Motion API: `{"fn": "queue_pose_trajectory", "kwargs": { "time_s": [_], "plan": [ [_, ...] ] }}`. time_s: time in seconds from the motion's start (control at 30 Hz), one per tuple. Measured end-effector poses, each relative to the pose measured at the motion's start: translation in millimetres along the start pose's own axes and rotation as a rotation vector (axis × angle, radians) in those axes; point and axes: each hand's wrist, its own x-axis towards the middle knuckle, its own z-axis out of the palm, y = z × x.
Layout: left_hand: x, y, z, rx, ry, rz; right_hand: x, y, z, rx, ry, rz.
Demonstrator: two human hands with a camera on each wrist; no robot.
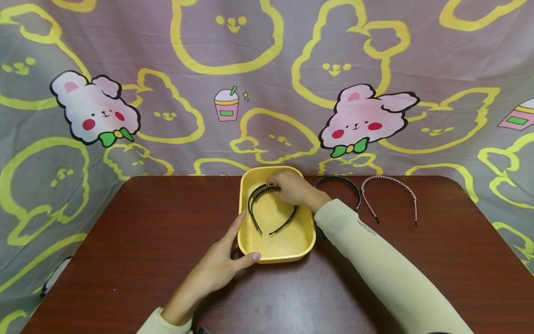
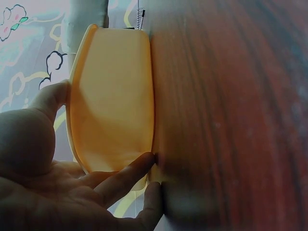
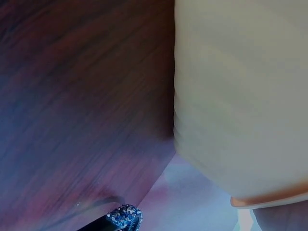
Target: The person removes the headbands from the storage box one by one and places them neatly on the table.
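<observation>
A yellow plastic bin (image 1: 271, 248) stands on the table. My left hand (image 1: 219, 266) touches its left side, with the thumb at the front rim and the fingers spread along the wall, as the left wrist view also shows. Inside the bin, black toothed headbands (image 1: 251, 208) overlap, their arch at the back and tips towards me. My right hand (image 1: 292, 188) reaches over the bin's right rim and pinches a black headband near its top. Its fingertips are partly hidden in the head view, and the hand does not show in the right wrist view.
Right of the bin lie a dark headband with blue glitter (image 3: 126, 216) and a pink headband (image 1: 390, 177). The reddish-brown wooden table (image 1: 167, 222) ends at a patterned curtain (image 1: 167, 93) behind. My right sleeve (image 1: 375, 250) crosses over the table's right side.
</observation>
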Motion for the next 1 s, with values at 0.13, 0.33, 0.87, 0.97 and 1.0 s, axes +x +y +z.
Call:
{"fn": "queue_pose_trajectory", "kwargs": {
  "time_s": [0.13, 0.33, 0.87, 0.97, 1.0],
  "plan": [
    [-0.3, -0.4, 0.0, 0.002, 0.002, 0.003, 0.3, 0.5, 0.0, -0.003, -0.008, -0.001],
    [-0.5, -0.5, -0.3, -0.002, 0.000, 0.003, 1.0, 1.6, 0.5, -0.018, 0.001, -0.013],
    [0.7, -0.9, -0.1, 0.025, 0.007, 0.000, -1.4, -0.3, 1.3, -0.086, 0.004, -0.032],
    [0.9, -1.0, -0.1, 0.021, 0.008, -0.001, -1.0, -0.8, 1.6, -0.100, -0.005, -0.027],
    [1.0, -1.1, -0.1, 0.020, 0.007, -0.003, -0.9, -1.0, 1.8, -0.103, -0.009, -0.024]
  ]
}}
